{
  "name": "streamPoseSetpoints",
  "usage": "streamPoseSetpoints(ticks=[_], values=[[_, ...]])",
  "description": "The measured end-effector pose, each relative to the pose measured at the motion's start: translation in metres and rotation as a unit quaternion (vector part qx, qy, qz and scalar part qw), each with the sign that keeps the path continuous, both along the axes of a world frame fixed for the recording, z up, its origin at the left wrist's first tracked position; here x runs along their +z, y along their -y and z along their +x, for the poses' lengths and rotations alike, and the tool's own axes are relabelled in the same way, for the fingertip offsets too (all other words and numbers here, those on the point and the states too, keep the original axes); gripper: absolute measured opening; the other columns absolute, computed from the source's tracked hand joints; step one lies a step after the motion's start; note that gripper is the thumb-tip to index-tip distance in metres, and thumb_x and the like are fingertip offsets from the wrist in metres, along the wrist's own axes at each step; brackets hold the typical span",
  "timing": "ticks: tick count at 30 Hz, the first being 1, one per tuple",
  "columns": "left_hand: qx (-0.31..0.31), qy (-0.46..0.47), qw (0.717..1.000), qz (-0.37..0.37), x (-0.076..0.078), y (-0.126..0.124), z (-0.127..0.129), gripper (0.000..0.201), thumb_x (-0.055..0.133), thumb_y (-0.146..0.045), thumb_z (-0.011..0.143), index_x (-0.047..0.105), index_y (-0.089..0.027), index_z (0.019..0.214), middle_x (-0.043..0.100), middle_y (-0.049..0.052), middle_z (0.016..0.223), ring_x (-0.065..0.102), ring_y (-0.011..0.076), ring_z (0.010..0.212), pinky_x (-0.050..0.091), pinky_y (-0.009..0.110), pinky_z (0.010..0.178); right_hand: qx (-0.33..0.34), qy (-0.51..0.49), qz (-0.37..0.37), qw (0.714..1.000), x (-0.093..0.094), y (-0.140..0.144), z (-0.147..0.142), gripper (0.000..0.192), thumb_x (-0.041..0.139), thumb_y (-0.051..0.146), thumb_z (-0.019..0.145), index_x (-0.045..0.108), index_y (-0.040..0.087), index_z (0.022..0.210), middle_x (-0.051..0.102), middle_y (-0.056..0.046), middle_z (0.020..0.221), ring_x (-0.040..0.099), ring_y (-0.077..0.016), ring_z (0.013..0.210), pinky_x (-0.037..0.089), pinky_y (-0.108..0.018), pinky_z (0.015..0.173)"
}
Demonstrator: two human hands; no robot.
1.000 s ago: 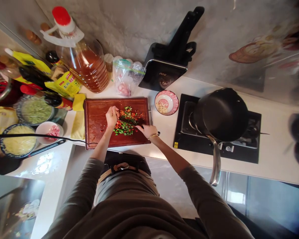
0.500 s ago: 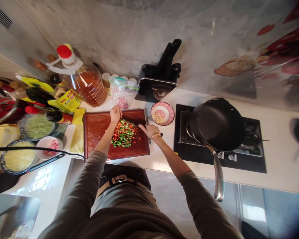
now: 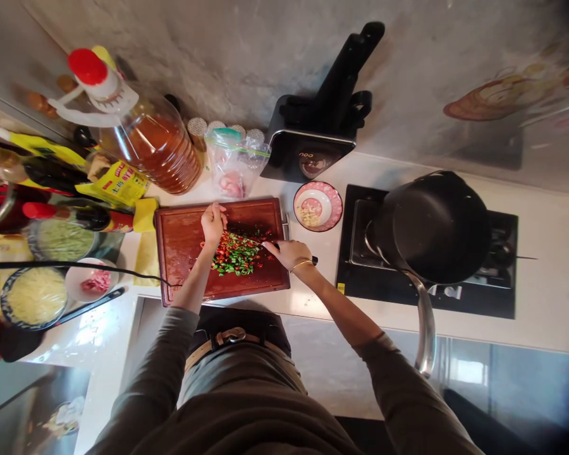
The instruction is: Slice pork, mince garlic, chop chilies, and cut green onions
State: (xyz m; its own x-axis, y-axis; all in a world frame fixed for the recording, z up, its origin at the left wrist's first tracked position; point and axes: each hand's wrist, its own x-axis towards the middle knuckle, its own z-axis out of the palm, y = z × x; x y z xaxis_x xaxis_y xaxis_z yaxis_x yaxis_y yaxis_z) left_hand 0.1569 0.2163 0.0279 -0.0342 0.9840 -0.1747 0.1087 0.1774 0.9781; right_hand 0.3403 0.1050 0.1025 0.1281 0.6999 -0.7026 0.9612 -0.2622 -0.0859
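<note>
A dark red wooden cutting board point(image 3: 183, 246) lies on the white counter in front of me. On it sits a pile of chopped red and green chillies point(image 3: 237, 254). My right hand point(image 3: 288, 253) grips the black handle of a knife point(image 3: 265, 244) whose blade lies across the pile. My left hand point(image 3: 213, 222) rests with fingers bent on the blade's far end, at the left side of the pile.
A pink bowl of garlic point(image 3: 317, 205) stands right of the board, then a black pan point(image 3: 436, 224) on a gas hob point(image 3: 455, 294). Behind are a black knife block point(image 3: 320, 133), a plastic bag point(image 3: 232, 161) and an oil jug point(image 3: 146, 136). Bowls point(image 3: 35, 294) and bottles crowd the left.
Both hands and the knife came back from the board's far edge onto the chilli pile. The camera view shifted slightly.
</note>
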Motion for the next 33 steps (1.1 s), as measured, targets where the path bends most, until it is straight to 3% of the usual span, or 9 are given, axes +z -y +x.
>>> streamPoseSetpoints(ticks=[4,10,19,33], values=[[0.002,-0.002,1.000,-0.014,-0.007,0.003,-0.001,0.043,0.037,-0.056,0.089,0.051,-0.019,0.072,0.042,-0.007,0.043,0.038,0.0055,0.033,0.029,0.018,0.037,-0.002,0.008,-0.017,1.000,-0.011,0.000,-0.002,0.081,0.010,0.073,0.082,0.069,0.022,0.105,0.070,-0.014,0.100,0.065,-0.0247,0.093,0.045,-0.031,0.077],[-0.020,-0.067,0.997,0.015,-0.001,0.002,0.010,0.039,0.035,-0.049,0.092,0.051,-0.018,0.073,0.045,-0.007,0.043,0.040,0.0051,0.035,0.033,0.017,0.041,-0.010,0.020,0.038,0.999,-0.037,0.008,0.005,0.071,0.016,0.067,0.088,0.066,0.021,0.110,0.071,-0.013,0.100,0.065,-0.0239,0.096,0.044,-0.031,0.079],[-0.011,-0.028,0.999,0.035,0.012,-0.009,-0.006,0.043,0.034,-0.054,0.090,0.049,-0.018,0.073,0.043,-0.008,0.042,0.039,0.0048,0.034,0.032,0.017,0.040,-0.030,-0.043,0.042,0.998,0.000,-0.008,0.000,0.085,0.010,0.076,0.080,0.070,0.019,0.099,0.070,-0.016,0.098,0.065,-0.0265,0.095,0.047,-0.033,0.077],[-0.004,-0.038,0.999,0.012,0.001,-0.002,-0.010,0.042,0.035,-0.055,0.089,0.048,-0.018,0.074,0.042,-0.008,0.043,0.039,0.0052,0.035,0.032,0.017,0.041,-0.031,-0.051,0.030,0.998,-0.012,-0.007,-0.007,0.085,0.012,0.076,0.080,0.071,0.018,0.098,0.071,-0.017,0.096,0.066,-0.0274,0.093,0.047,-0.034,0.076]])
